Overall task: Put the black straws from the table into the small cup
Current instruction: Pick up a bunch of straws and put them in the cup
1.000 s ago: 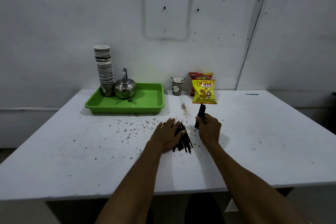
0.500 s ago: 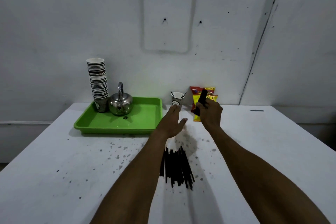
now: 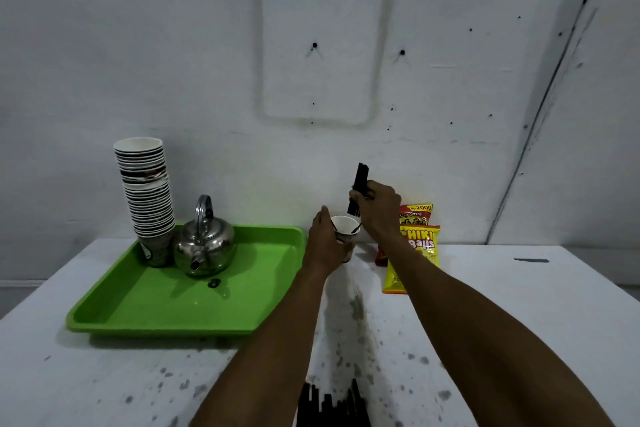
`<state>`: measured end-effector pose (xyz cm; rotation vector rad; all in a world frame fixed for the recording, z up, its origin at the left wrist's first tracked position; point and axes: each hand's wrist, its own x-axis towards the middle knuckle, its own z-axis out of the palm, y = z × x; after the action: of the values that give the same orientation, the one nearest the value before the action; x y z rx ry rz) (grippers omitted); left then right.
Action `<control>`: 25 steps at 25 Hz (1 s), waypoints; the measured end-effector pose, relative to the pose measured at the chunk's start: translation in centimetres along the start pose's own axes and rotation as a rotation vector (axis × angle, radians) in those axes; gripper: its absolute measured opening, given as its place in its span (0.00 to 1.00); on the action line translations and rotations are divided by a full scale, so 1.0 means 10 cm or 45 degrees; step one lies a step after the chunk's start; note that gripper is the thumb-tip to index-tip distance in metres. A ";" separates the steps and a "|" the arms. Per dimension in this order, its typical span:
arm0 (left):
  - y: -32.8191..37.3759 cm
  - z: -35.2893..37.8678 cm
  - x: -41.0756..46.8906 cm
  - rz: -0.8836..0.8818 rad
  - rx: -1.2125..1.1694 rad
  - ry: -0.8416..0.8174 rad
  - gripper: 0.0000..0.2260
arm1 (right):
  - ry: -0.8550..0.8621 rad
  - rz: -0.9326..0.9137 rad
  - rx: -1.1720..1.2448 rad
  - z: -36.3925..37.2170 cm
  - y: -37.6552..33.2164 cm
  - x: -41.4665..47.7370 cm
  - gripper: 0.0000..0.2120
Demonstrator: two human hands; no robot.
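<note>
A small paper cup [image 3: 346, 230] stands at the back of the white table [image 3: 519, 305], near the wall. My left hand [image 3: 325, 239] is wrapped around its left side. My right hand [image 3: 377, 208] grips a bundle of black straws [image 3: 360, 177] upright, with their lower ends just above the cup's rim. One thin black straw leans inside the cup. A pile of loose black straws [image 3: 332, 406] lies on the table at the bottom edge of the view, between my forearms.
A green tray [image 3: 173, 302] at the left holds a tall stack of paper cups [image 3: 147, 191] and a steel kettle [image 3: 204, 246]. Two snack packets [image 3: 415, 246] lean against the wall right of the cup. The tabletop is speckled with dark stains.
Both hands have reached forward from the straw pile to the cup. My left hand took hold of the cup, and my right hand raised its straw bundle above it. The view moved closer.
</note>
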<state>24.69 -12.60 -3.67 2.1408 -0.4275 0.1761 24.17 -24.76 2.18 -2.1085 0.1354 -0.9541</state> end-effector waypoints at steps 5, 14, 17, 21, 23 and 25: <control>-0.11 0.13 0.12 -0.024 -0.229 0.045 0.44 | -0.070 -0.012 -0.020 0.20 0.17 -0.02 0.07; -0.16 0.18 0.14 -0.019 -0.183 0.053 0.48 | -0.111 -0.047 -0.050 0.28 0.25 -0.07 0.09; -0.15 0.18 0.13 -0.010 -0.199 0.059 0.47 | -0.101 -0.012 -0.012 0.27 0.24 -0.10 0.12; -0.14 0.17 0.11 -0.054 -0.251 0.054 0.43 | -0.117 0.036 0.057 0.23 0.23 -0.13 0.18; -0.13 0.16 0.09 -0.029 -0.234 0.081 0.40 | -0.115 0.015 0.052 0.21 0.20 -0.13 0.18; -0.11 0.12 0.04 -0.021 -0.218 0.055 0.42 | -0.086 -0.011 0.038 0.17 0.17 -0.14 0.18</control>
<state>25.46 -13.17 -5.09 1.9680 -0.3855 0.1701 24.65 -24.32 -0.56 -2.1126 0.0779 -0.8838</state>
